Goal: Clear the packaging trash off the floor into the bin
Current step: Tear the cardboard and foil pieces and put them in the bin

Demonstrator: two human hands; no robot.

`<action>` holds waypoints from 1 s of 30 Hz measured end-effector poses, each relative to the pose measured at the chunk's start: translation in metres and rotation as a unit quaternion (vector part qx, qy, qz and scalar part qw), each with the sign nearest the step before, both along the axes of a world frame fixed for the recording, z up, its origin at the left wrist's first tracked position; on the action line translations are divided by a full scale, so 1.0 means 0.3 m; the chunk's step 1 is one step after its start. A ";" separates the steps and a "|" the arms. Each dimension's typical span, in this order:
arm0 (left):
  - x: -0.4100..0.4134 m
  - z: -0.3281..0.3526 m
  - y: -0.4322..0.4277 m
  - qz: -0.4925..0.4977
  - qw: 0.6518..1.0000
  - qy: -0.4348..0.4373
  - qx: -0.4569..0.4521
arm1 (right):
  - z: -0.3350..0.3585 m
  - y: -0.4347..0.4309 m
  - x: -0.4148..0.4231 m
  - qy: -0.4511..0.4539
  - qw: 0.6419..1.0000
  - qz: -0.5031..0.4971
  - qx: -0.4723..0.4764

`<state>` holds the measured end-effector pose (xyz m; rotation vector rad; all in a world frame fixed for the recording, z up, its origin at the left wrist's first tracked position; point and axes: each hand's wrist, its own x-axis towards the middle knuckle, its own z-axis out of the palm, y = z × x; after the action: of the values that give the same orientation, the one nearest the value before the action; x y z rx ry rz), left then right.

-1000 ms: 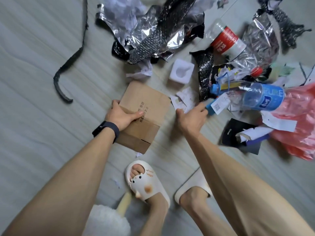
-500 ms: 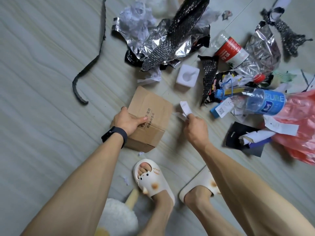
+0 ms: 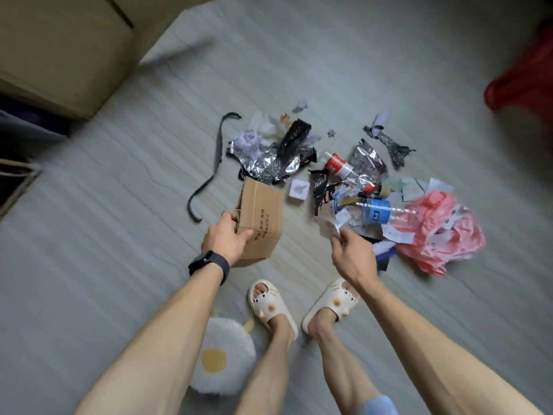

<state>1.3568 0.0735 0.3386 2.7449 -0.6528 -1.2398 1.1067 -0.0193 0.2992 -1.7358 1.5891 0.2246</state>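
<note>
The grey floor (image 3: 119,265) fills the frame. At the upper left stands 1 beige block of furniture (image 3: 59,40), cut off by the edge. At the upper right edge 1 red shape (image 3: 523,85) is cut off and too blurred to identify.

The packaging trash lies in 1 loose pile on the floor, right of centre. Its biggest piece is 1 pink plastic bag (image 3: 434,235) at the right, with motion smear. Crumpled silver foil (image 3: 269,164) lies at the pile's upper left, and 1 black strap (image 3: 209,175) curls to the left of it.

At the bottom centre, 1 fluffy egg-shaped cushion (image 3: 221,360) is partly hidden behind the left forearm.

The left hand (image 3: 224,239), with 1 black watch (image 3: 209,263) on the wrist, grips 1 tilted cardboard box (image 3: 263,217): fingers are curled over its open edge and the thumb is on the printed side. Whether the box touches the floor is unclear.

2 cream slippers (image 3: 269,307) are worn on the feet.

2 plastic bottles lie in the pile: the red-labelled bottle (image 3: 336,164) and the blue-labelled bottle (image 3: 375,212).

The right hand (image 3: 353,256) pinches pale paper scraps (image 3: 327,223) between thumb and fingers; their number is blurred.

1 white foam insert (image 3: 299,190) lies just right of the box.
</note>
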 end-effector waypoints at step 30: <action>-1.466 1.494 -0.435 -0.770 0.573 -0.029 -0.279 | 1.696 0.470 -1.327 0.010 0.801 -0.529 -0.280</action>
<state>0.9169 -0.0569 0.7867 1.1375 -2.9879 -0.5459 0.7086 0.1218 0.8079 -0.9187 2.5396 -0.8530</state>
